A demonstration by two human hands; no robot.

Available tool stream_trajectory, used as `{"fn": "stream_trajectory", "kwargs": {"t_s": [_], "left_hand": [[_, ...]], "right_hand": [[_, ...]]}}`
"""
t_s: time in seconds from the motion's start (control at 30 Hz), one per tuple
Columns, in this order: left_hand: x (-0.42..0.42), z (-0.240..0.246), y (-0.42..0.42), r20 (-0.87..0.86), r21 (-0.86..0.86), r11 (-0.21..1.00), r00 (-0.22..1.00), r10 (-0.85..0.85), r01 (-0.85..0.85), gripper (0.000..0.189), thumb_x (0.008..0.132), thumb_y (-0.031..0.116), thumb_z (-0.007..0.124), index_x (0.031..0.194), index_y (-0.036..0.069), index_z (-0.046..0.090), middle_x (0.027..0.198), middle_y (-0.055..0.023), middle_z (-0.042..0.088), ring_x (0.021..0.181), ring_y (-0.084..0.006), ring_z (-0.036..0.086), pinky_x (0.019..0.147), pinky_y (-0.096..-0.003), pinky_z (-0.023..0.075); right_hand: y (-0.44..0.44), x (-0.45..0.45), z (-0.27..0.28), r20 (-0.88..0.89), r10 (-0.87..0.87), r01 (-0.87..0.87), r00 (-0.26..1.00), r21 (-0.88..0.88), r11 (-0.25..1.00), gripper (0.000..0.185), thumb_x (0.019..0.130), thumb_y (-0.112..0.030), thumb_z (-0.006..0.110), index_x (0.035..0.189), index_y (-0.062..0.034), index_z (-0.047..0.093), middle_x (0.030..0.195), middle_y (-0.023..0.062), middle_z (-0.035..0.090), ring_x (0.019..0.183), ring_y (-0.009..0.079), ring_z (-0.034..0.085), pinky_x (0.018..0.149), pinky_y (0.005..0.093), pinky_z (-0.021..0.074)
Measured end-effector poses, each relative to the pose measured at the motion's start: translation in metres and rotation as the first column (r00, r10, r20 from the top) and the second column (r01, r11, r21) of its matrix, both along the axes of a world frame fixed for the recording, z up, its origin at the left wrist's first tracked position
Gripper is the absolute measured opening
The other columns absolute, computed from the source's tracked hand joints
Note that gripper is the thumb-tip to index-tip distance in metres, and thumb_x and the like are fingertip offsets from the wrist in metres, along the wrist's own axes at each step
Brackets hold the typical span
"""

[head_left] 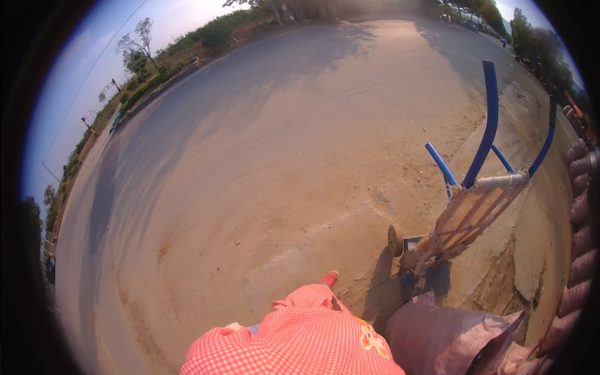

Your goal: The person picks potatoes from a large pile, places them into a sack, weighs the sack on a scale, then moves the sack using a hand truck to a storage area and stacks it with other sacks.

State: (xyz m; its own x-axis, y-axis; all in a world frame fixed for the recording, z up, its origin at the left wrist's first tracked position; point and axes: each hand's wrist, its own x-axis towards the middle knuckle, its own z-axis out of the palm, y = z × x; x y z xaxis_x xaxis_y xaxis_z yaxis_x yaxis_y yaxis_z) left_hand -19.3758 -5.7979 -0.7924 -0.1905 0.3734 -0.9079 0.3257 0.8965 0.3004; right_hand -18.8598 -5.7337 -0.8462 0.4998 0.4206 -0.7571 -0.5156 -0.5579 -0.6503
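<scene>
Only a small pale bit of my left hand [234, 326] shows past the checked sleeve, low in the picture; the sleeve hides its fingers and anything it may hold. My right hand is out of view. Before me is a red-and-white checked smock [304, 333] with an animal patch, and one red shoe [330, 278] on the ground. To my right stands a hand truck [473, 220], tilted, with blue curved handles [489, 117], a worn slatted back and a small wheel [395, 241]. A pinkish woven sack [436, 333] lies close by my right side, near the hand truck's base.
Stacked pinkish sacks [580, 211] line the right edge. Dusty pavement [281, 164] stretches ahead into a road with tree shadows. Broken concrete [497, 276] lies beyond the hand truck. Shrubs [215, 35] border the far left, and a distant person [504, 42] is at the upper right.
</scene>
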Motion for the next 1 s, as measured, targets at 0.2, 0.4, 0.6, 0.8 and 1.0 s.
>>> {"fn": "stream_trajectory", "kwargs": {"t_s": [0.2,0.4,0.6,0.8,1.0], "left_hand": [[0.006,-0.011,0.022,0.068,0.121,0.991,0.997,0.047,-0.055,0.055,0.098,0.05,0.053,0.136,0.011,0.051,0.131,-0.011,0.058,0.114,-0.0307,0.054,0.098,-0.0478,0.0425],[-0.073,-0.038,0.08,0.05,0.091,0.975,0.979,0.197,-0.201,0.06,0.099,0.053,0.051,0.141,0.011,0.048,0.138,-0.0122,0.055,0.122,-0.031,0.053,0.103,-0.0488,0.0411],[-0.171,-0.089,0.213,-0.02,0.058,0.939,0.94,0.342,-0.34,0.065,0.1,0.056,0.049,0.146,0.011,0.045,0.144,-0.0133,0.052,0.129,-0.0314,0.051,0.108,-0.0498,0.0397],[-0.156,-0.059,0.408,0.389,0.332,0.865,0.89,0.239,-0.377,0.07,0.101,0.058,0.047,0.152,0.011,0.042,0.151,-0.0144,0.05,0.137,-0.0318,0.05,0.113,-0.0508,0.0383],[0.089,0.064,0.614,0.985,0.033,0.995,-0.164,-0.048,-0.091,0.058,0.109,0.044,0.032,0.148,0.004,0.045,0.151,-0.0181,0.05,0.141,-0.0329,0.046,0.118,-0.0474,0.0341]], "right_hand": [[0.057,-0.02,-0.014,0.019,0.12,-0.119,0.993,-0.04,0.992,0.052,0.098,-0.05,0.051,0.132,-0.0116,0.055,0.122,0.0076,0.063,0.106,0.0287,0.06,0.085,0.0434,0.0468],[0.085,-0.045,-0.027,0.027,0.111,-0.107,0.993,-0.13,0.986,0.047,0.097,-0.048,0.052,0.129,-0.0134,0.057,0.118,0.007,0.066,0.1,0.0284,0.062,0.08,0.0443,0.0488],[0.082,-0.086,-0.067,-0.002,-0.028,0.026,1.0,-0.318,0.948,0.043,0.097,-0.047,0.053,0.126,-0.0153,0.06,0.114,0.0064,0.068,0.095,0.028,0.065,0.076,0.0453,0.0508],[0.155,-0.123,-0.026,-0.06,-0.222,0.176,0.973,-0.424,0.888,0.039,0.096,-0.045,0.054,0.123,-0.0171,0.062,0.11,0.0057,0.07,0.089,0.0277,0.067,0.071,0.0463,0.0528],[0.394,-0.168,0.115,-0.223,0.128,-0.024,0.966,0.417,0.908,0.055,0.095,-0.05,0.066,0.134,-0.0127,0.056,0.12,0.0114,0.065,0.102,0.0227,0.066,0.079,0.0388,0.0555]]}}
